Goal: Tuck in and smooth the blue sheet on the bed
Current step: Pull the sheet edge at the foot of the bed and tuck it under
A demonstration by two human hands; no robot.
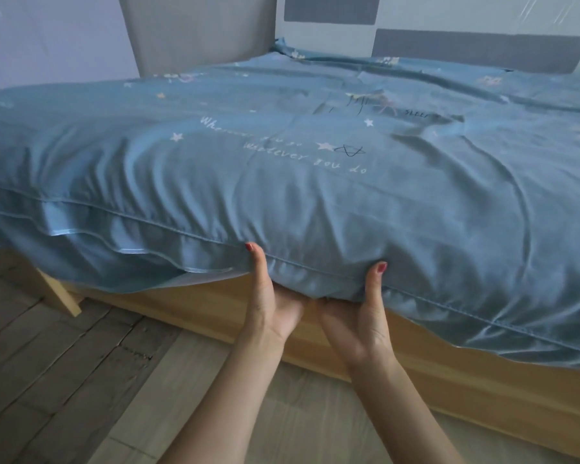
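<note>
The blue sheet [282, 182], printed with stars and white writing, covers the mattress and hangs over the near side of the wooden bed frame [449, 373]. My left hand [272, 296] and my right hand [355, 316] are side by side at the near edge, palms up under the draped sheet. Both thumbs press up against the outside of the fabric near the piped seam. The fingers of both hands are hidden beneath the sheet and mattress edge. Wrinkles fan out from the spot between my hands.
A grey upholstered headboard [198, 31] stands at the far left. A wooden bed leg [64, 296] meets the plank floor [64, 380] at left. Grey padded wall panels [476, 51] run along the far side of the bed.
</note>
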